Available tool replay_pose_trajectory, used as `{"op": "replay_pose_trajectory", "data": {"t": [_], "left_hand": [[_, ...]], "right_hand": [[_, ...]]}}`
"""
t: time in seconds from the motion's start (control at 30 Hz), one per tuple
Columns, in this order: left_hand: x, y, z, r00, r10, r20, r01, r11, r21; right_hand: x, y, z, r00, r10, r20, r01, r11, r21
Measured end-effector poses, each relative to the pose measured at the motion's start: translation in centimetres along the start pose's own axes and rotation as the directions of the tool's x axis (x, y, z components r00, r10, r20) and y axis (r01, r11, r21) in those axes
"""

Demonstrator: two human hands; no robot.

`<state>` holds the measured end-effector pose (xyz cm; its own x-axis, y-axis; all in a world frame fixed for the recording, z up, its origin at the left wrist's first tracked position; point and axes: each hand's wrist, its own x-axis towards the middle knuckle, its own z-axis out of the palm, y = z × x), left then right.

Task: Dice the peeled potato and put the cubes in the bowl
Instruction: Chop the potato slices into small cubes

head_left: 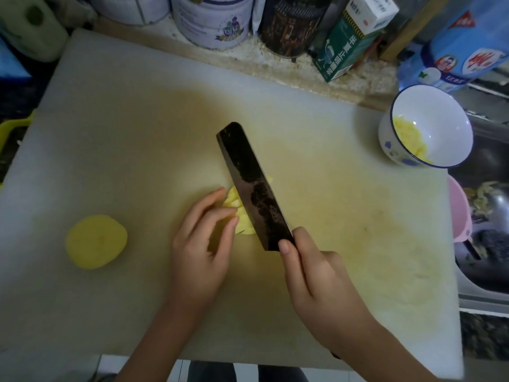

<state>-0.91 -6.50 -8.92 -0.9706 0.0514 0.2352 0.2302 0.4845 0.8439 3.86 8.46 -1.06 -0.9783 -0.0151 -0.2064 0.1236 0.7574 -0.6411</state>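
1. While the right hand is closed firmly round the handle end of the cleaver, one fingertip lying against the heel of the blade, the cut is best driven straight down onto the cutting board rather than pushed sideways.
2. At the board's centre the left hand holds the sliced potato in a loose claw, fingers bent over the pale slices and touching them. Its fingertips sit just beside the flat of the blade, so I judge they should tuck back behind the knuckles before each stroke.
3. Under the blade the slices look fanned and a little slumped (how many lie there cannot be told, since blade and hand hide most of them). Squaring the stack first would likely give evener cubes.
4. Even spacing matters: each stroke should step toward the left hand by the same amount, the hand backing away as the stack shortens.
5. On the board's left part, well apart from both hands, a potato half lies dome up and uncut, so a good share of the task seems to remain.
6. At the board's far right corner stands the bowl, with some cubes in it. The blade's flat can serve to carry the next batch there, though wet pieces may slide off.
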Motion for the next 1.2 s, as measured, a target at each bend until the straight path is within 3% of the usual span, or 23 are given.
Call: {"op": "replay_pose_trajectory", "data": {"t": [0.67,0.93,1.07,1.2], "left_hand": [[0.1,-0.2,0.0,1.000,0.012,0.015,-0.012,1.000,0.021],[0.3,-0.2,-0.3,0.998,0.010,0.056,-0.011,1.000,0.025],[0.2,-0.3,-0.2,0.999,0.011,0.053,-0.012,1.000,0.026],[0.1,-0.4,-0.1,0.998,0.017,0.055,-0.018,1.000,0.025]], "right_hand": [[0.1,-0.9,1.7,0.997,0.081,-0.002,-0.079,0.960,-0.268],[0.9,-0.8,2.3,0.996,0.091,0.023,-0.080,0.953,-0.292],[1.8,-0.3,2.8,0.996,0.083,-0.023,-0.086,0.973,-0.216],[4.5,0.0,2.6,0.995,0.092,-0.038,-0.093,0.996,-0.009]]}}
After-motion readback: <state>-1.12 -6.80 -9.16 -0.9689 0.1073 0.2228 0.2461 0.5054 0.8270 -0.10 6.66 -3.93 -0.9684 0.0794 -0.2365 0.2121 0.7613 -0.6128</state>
